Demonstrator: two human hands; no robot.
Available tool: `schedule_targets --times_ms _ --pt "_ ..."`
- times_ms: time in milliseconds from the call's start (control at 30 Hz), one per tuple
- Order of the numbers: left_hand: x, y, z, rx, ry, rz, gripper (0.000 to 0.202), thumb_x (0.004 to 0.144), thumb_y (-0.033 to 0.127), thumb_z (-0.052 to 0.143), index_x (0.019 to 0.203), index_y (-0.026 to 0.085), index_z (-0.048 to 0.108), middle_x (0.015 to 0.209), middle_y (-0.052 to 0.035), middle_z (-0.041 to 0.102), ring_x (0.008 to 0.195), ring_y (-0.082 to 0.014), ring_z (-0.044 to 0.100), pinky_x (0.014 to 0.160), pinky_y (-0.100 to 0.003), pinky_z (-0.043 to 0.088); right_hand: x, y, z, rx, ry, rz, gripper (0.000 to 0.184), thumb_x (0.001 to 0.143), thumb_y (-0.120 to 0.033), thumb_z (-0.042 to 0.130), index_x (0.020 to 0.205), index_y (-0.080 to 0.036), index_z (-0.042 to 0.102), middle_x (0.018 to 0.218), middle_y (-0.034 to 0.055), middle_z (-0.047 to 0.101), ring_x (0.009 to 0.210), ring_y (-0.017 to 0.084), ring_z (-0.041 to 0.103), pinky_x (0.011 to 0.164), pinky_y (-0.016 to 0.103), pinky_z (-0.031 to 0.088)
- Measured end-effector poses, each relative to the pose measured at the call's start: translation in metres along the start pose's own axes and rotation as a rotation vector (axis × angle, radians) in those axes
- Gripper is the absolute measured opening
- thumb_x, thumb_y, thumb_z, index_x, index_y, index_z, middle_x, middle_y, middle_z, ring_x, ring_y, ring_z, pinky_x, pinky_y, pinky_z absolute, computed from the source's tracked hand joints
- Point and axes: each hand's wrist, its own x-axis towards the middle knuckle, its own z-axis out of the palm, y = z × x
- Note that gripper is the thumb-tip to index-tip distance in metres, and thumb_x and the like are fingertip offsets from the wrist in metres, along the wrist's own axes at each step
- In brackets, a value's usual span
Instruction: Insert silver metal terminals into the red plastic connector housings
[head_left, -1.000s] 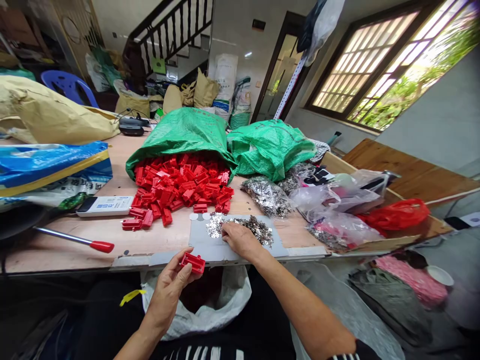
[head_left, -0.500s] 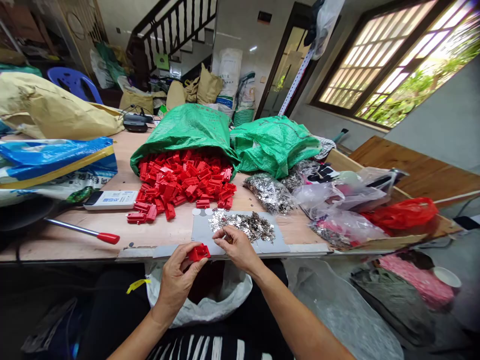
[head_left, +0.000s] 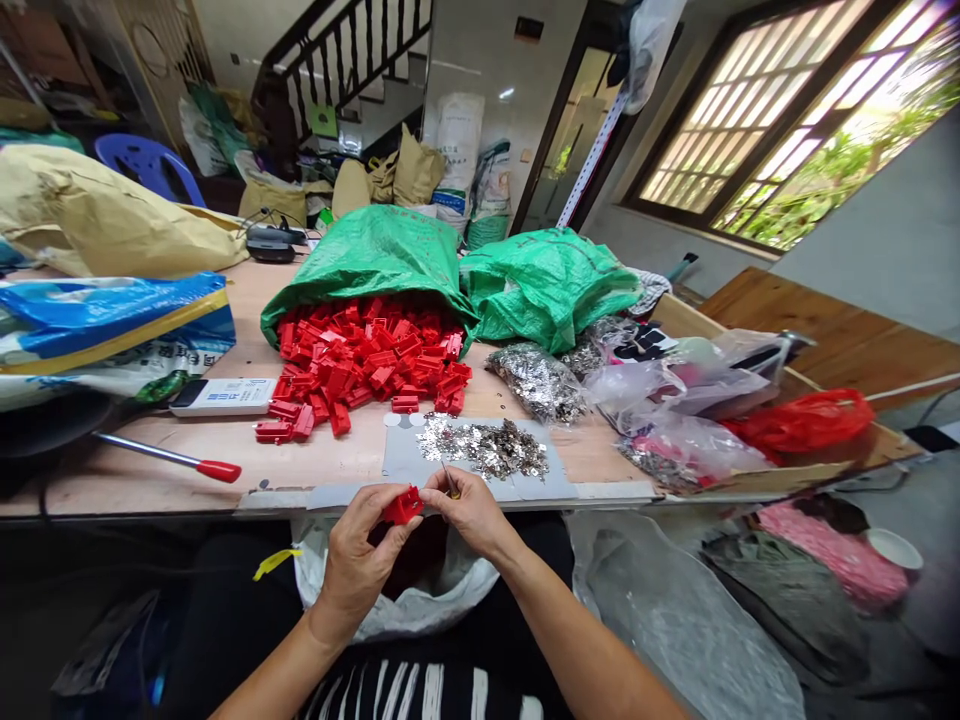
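My left hand (head_left: 358,548) is closed around a small red plastic housing (head_left: 403,505), gripped between thumb and fingers above an open white sack (head_left: 465,590) at my lap. Right beside it, my right hand (head_left: 469,508) is pinched, its fingertips at the housing's right end. A thin pointed tool with a yellowish part (head_left: 452,484) sticks up from that hand's grip. Whether the fingertips also pinch a small metal piece is too small to tell. Just beyond, loose shiny metal pieces (head_left: 487,447) lie on a grey sheet (head_left: 401,458).
Many red housings (head_left: 367,360) spill from a green woven sack (head_left: 375,245). Right of it lie another green sack (head_left: 551,285) and a clear bag of metal pieces (head_left: 541,385). A red-tipped lever (head_left: 217,470) juts over the table at left. An open box (head_left: 832,470) holds plastic bags.
My right hand has moved left and slightly down from the edge of the metal pieces, its fingertips now at the red housing. My left hand still holds the housing.
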Motion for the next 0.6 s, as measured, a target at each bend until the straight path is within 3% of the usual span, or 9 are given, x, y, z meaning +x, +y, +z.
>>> schedule_targets --times_ms 333,467,600 --pt "-0.002 0.003 0.001 0.088 -0.085 0.085 0.035 0.086 0.016 0.059 0.119 0.027 0.060 0.106 -0.0057 0.063 0.098 -0.0187 0.063 0.084 -0.031 0.054 -0.007 0.009 0.005 -0.126 0.093 -0.038 0.023 0.075 -0.037 0.064 0.068 -0.017 0.055 0.065 -0.0016 0.057 0.061 0.011 0.049 0.057 0.022 0.038" --pt "-0.002 0.004 0.001 0.045 -0.066 0.002 0.029 0.084 0.021 0.061 0.113 0.026 0.064 0.103 -0.0060 0.066 0.097 -0.0207 0.064 0.085 -0.033 0.054 -0.009 0.012 0.011 -0.054 0.074 -0.007 0.031 0.074 -0.042 0.066 0.067 -0.018 0.049 0.059 -0.0045 0.049 0.055 0.009 0.042 0.051 0.021 0.033" --pt "0.001 0.005 0.001 -0.063 -0.027 -0.155 0.027 0.084 0.027 0.063 0.111 0.023 0.064 0.103 -0.0055 0.068 0.096 -0.0202 0.066 0.082 -0.030 0.055 -0.010 0.007 0.006 0.035 -0.028 0.046 0.038 0.073 -0.050 0.068 0.072 -0.018 0.048 0.061 -0.0058 0.047 0.051 0.007 0.038 0.047 0.020 0.030"
